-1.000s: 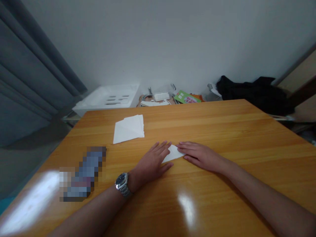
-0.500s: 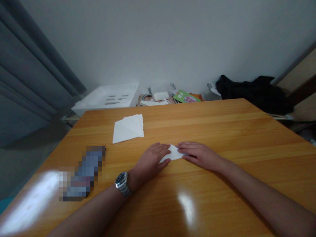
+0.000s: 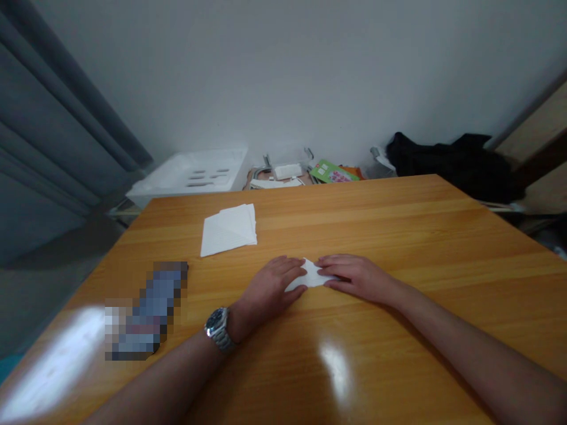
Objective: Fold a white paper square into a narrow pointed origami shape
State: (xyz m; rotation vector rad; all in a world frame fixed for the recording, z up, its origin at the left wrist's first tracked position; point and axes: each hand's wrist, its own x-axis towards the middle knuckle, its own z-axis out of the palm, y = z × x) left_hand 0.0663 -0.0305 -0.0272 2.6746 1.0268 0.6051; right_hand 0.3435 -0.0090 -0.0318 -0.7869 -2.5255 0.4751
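Observation:
A small folded white paper lies flat on the wooden table, partly hidden under my fingers. My left hand rests on its left side, fingers apart and lying flat, with a metal watch on the wrist. On the paper's right side lies my right hand, its fingers spread and pressing down, the thumb near the lower edge. Neither hand is closed round anything. Farther back and to the left sits a stack of white paper sheets.
A pixelated dark object lies on the table at the left. Beyond the far edge are a white tray, a green booklet, assorted small items and a black cloth or bag. A grey curtain hangs at the left.
My right fingers have shifted very slightly left over the small paper. My left hand keeps its place on it, and the whole view has moved a little.

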